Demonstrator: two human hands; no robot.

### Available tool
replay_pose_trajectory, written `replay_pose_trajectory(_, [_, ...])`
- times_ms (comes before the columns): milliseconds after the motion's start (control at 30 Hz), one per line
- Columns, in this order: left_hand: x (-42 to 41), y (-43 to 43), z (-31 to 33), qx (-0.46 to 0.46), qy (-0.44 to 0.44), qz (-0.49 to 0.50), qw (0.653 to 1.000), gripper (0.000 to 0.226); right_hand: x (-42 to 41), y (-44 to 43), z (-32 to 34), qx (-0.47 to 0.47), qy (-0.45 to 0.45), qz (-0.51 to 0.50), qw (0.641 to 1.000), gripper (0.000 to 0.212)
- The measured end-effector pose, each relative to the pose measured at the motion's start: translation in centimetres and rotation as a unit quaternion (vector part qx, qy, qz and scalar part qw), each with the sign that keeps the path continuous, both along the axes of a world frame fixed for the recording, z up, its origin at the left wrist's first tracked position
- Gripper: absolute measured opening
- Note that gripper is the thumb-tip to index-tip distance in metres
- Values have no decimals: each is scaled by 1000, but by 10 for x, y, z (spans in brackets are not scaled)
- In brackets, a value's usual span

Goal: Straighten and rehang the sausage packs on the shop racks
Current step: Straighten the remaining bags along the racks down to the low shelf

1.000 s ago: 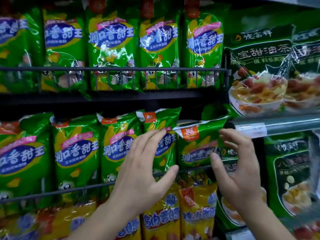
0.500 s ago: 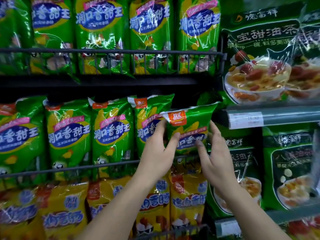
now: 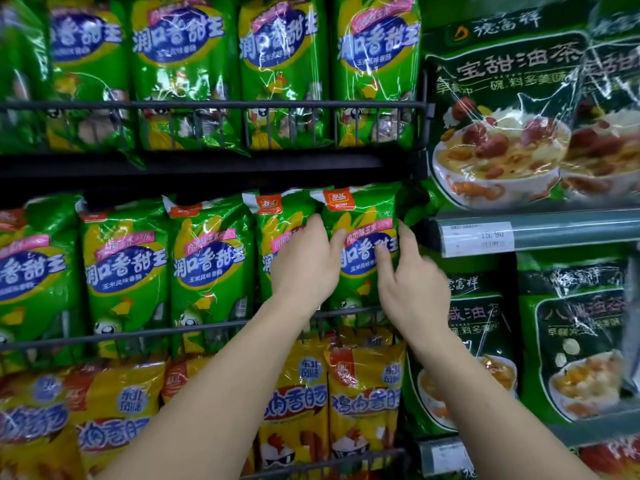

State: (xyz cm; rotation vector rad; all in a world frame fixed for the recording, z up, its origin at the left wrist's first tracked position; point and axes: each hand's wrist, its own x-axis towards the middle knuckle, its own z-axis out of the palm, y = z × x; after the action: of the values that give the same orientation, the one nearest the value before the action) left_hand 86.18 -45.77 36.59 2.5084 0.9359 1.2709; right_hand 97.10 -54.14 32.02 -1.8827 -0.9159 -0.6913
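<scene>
The rightmost green sausage pack (image 3: 362, 211) hangs upright at the end of the middle row, level with its green neighbours (image 3: 207, 258). My left hand (image 3: 306, 261) holds its left edge, thumb on the front and fingers lying along the seam with the neighbouring pack. My right hand (image 3: 410, 282) holds its right edge, thumb pressed on the blue label and index finger up along the side. The pack's hanging hole and peg are hidden under the dark shelf above.
A black wire rail (image 3: 207, 326) crosses the middle row's lower part. More green packs (image 3: 180, 64) fill the upper rack, yellow sausage packs (image 3: 365, 396) the lower one. Dark green oil-tea bags (image 3: 502, 98) and a price strip (image 3: 478, 237) stand right.
The rightmost pack was tilted with its top leaning left; now it stands straight in the row. Both hands closed in on its sides and the view moved closer.
</scene>
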Motion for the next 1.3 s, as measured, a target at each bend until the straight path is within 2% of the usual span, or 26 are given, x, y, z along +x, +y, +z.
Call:
replay_pose_trajectory(200, [4,-5,6,74,-1,73,995,43,5,2,-2,20,60,-25,998,55])
replay_pose_trajectory(333, [4,-5,-4,142,-32,40,989,31,8,1,-5,17,77,-24,997,57])
replay_pose_trajectory(400, [4,-5,-13,217,-55,16,975,24,9,1,-8,15,85,-26,996,57])
replay_pose_trajectory(467, [2,-3,-23,298,-56,56,951,29,11,3,-10,19,91,-25,995,58])
replay_pose_trajectory(533, [-5,0,-32,333,-49,90,937,38,12,5,-12,27,96,-17,995,59])
replay_pose_trajectory(767, [-17,17,-51,223,59,134,964,89,13,14,-22,64,98,8,993,59])
replay_pose_trajectory(1033, [-10,29,-51,204,91,120,967,97,12,15,-35,88,65,3,994,54])
replay_pose_trajectory(1300, [-11,32,-41,195,122,62,971,95,9,18,-51,91,30,2,995,68])
